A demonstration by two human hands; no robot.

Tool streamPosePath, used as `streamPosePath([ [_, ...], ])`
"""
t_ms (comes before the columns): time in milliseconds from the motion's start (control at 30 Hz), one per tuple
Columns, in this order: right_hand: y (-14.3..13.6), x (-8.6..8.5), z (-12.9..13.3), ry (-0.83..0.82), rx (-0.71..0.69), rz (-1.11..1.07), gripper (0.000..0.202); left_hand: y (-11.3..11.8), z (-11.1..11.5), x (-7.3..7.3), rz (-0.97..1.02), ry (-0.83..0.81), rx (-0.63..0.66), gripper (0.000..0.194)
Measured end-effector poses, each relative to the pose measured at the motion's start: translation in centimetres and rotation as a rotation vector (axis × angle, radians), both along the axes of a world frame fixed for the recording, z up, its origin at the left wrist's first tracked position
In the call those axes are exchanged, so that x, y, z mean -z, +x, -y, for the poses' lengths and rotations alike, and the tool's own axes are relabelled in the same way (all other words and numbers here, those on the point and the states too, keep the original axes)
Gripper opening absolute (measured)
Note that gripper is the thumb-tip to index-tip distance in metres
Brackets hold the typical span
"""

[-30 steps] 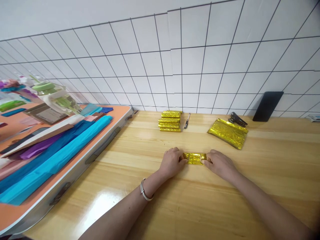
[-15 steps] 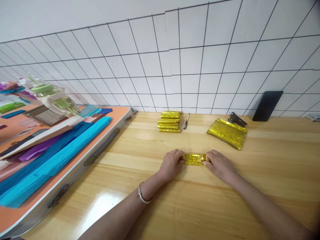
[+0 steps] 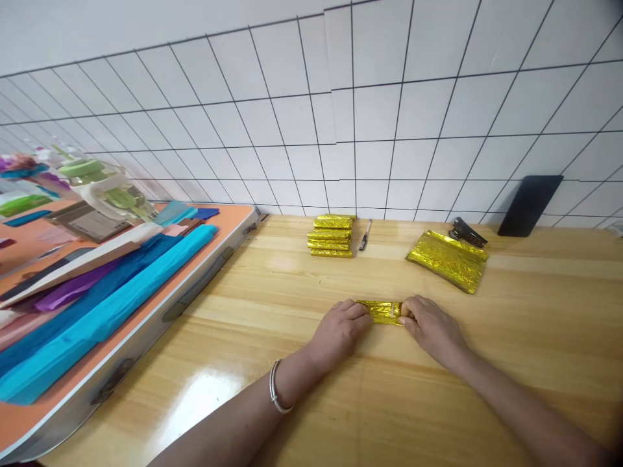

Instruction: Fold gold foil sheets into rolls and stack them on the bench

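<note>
A strip of shiny gold foil paper, folded lengthwise, lies on the wooden table between my hands. My left hand rests over its left end, fingers bent and pressed on the foil. At the right end my right hand pinches the strip between thumb and curled fingers. A pale narrow band shows on the foil near the right fingers. Beyond my left hand is a stack of folded gold foil strips. Flat gold foil sheets lie beyond my right hand.
A pen lies beside the stack. A black clip touches the foil sheets. A dark flat slab leans on the tiled wall. At left, an orange-topped table holds blue paper, a green-lidded bottle and a brown box.
My left hand has slid inward over the foil strip, covering more of its left part. My right hand keeps its pinch at the right end. The view has shifted slightly.
</note>
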State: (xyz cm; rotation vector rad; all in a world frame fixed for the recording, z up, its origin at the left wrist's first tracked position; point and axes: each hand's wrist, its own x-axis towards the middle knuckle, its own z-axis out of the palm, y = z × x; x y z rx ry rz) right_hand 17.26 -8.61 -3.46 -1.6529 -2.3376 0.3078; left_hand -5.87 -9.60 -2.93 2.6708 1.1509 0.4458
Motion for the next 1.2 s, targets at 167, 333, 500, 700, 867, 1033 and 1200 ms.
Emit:
streamPosePath([
  [167, -0.6, 0.5, 1.0, 0.189, -0.161, 0.157, 0.020, 0.0, 0.2, -0.6, -0.075, 0.014, 0.046, 0.021],
  [333, -0.8, 0.8, 2.1, 0.343, -0.329, 0.306, 0.033, 0.0, 0.4, -1.1, -0.149, 0.002, 0.041, 0.016],
  [500, -2.2, 0.3, 2.9, 0.315, -0.337, 0.456, 0.044, 0.8, 1.1, -1.0, -0.289, 0.100, 0.055, 0.022],
  [700, -2.7, 0.0, 3.1, 0.293, -0.310, 0.498, 0.048, 1.0, 1.5, -0.9, -0.331, 0.114, 0.028, 0.029],
  [867, -0.7, 0.3, 3.6, 0.289, -0.299, 0.436, 0.051, 0.0, 1.1, -1.3, -0.278, 0.036, 0.012, 0.029],
  [1033, 0.5, 0.8, 4.2, 0.299, -0.276, 0.389, 0.053, -0.9, 0.5, -1.6, -0.156, -0.007, 0.001, 0.024],
  [1200, 0.9, 0.6, 4.2, 0.267, -0.280, 0.371, 0.057, -1.3, 0.0, -1.3, -0.113, -0.005, 0.013, 0.024],
])
